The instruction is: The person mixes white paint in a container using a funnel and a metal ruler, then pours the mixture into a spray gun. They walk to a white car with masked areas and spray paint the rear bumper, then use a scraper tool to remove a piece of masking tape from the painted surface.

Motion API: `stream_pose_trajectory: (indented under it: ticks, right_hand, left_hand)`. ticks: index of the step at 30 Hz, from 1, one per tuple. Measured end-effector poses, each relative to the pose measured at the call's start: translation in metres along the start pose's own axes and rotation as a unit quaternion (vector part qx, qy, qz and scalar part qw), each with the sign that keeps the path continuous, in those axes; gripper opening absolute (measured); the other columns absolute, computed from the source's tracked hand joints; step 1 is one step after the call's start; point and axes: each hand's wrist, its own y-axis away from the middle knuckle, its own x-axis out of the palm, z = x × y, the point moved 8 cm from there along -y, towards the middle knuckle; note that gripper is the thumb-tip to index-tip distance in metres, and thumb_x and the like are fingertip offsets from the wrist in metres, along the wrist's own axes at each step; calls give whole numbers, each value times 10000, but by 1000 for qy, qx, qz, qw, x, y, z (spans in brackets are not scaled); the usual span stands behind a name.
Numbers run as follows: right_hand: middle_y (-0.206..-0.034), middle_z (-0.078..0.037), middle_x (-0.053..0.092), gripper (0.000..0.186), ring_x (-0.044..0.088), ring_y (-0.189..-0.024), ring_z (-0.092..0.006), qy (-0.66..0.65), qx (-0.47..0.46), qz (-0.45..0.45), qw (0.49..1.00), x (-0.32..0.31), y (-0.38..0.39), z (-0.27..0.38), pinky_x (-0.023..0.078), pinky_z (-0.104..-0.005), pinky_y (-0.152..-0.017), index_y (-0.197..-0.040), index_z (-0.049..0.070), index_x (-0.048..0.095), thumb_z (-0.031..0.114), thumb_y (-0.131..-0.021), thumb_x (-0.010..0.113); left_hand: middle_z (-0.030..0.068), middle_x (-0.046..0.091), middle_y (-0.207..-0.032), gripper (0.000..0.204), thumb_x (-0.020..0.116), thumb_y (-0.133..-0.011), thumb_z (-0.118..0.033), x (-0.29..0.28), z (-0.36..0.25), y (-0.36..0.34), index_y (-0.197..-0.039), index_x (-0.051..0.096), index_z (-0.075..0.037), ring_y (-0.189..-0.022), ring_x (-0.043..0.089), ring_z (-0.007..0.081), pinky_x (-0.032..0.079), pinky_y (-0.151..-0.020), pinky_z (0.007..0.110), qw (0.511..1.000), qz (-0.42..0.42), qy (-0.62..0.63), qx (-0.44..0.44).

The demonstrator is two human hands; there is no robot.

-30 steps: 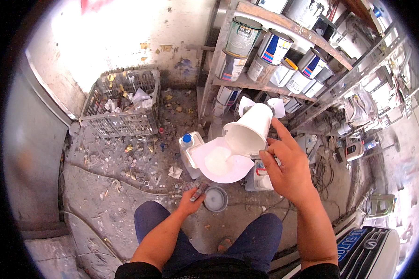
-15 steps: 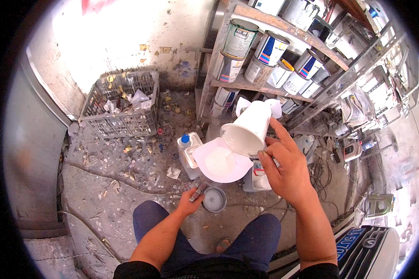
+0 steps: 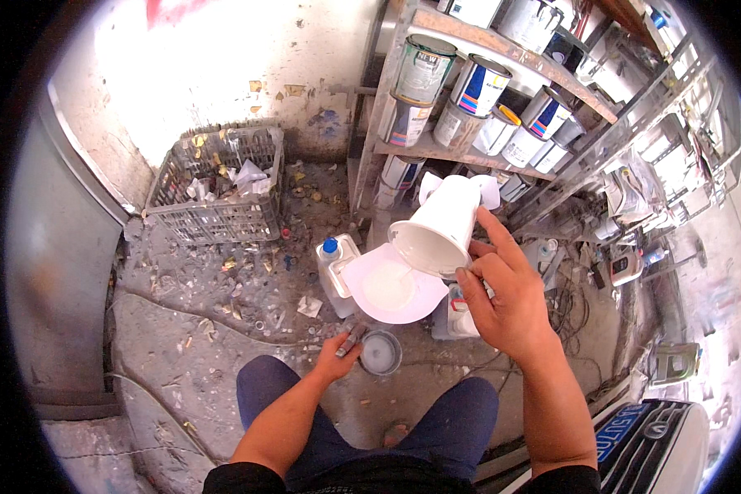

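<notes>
A littered grey floor [image 3: 169, 350] spreads beneath everything, and a shelf rack [image 3: 514, 53] loaded with paint cans [image 3: 424, 70] stands on it beyond the hands. To the left a plastic crate [image 3: 210, 224], partly filled with scraps, stands near the wall [image 3: 305, 49]. Nearer, a white jug [image 3: 334, 284] with a blue cap stands just beside the working spot. Over that spot the right hand [image 3: 506, 300] grips a white cup [image 3: 449, 218], fingers along its side and thumb by its rim, the cup tipped well over with its mouth facing down and toward the person. Directly below that mouth lies a pale paper funnel [image 3: 418, 303], spread wide with a whiter round patch at its middle. Nearer the knees is a round grey tub [image 3: 379, 373], and beside it the left hand [image 3: 335, 360] is closed around a short dark piece [image 3: 352, 339]; at this size, I can't tell whether piece and tub are joined. The step in hand looks like pouring from the cup into the paper funnel; the next move calls for a steady right wrist, with the lip kept over the paper.
</notes>
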Motion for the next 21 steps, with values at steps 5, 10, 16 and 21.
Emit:
stream_pose_trajectory:
  ticks: [5, 10, 16, 21]
  right_hand:
    - [-1302, -275, 445, 124, 647, -932, -324, -3, -9, -9, 1000, 0, 2, -1, 530, -391, -746, -744, 1, 534, 53, -790, 637]
    - [-1305, -272, 444, 130, 646, -937, -331, -9, -11, -11, 1000, 1, 3, -3, 532, -388, -742, -738, -1, 531, 53, -792, 637]
    - [-1320, -268, 432, 128, 645, -939, -337, -7, -10, -7, 1000, 3, 3, -7, 535, -388, -738, -738, -1, 536, 50, -786, 643]
    - [-1325, -270, 427, 127, 645, -939, -335, -13, -11, -6, 1000, 6, 3, -11, 535, -389, -741, -737, 0, 538, 47, -782, 647]
  left_hand:
    - [98, 584, -687, 201, 651, -810, -175, 1, 3, 1, -920, 604, -14, -659, 517, 130, 445, -620, 325, 999, 12, 2, -31]
    - [114, 598, -703, 208, 651, -809, -180, 3, 12, 0, -931, 609, -17, -656, 537, 140, 448, -623, 331, 998, 26, -24, -47]
    - [145, 634, -748, 227, 647, -808, -189, 9, 23, -3, -959, 619, -22, -677, 591, 190, 458, -640, 348, 999, 26, 12, -23]
    - [144, 631, -740, 223, 647, -810, -193, 12, 35, -2, -950, 619, -21, -676, 584, 185, 458, -642, 346, 997, 41, 23, -59]
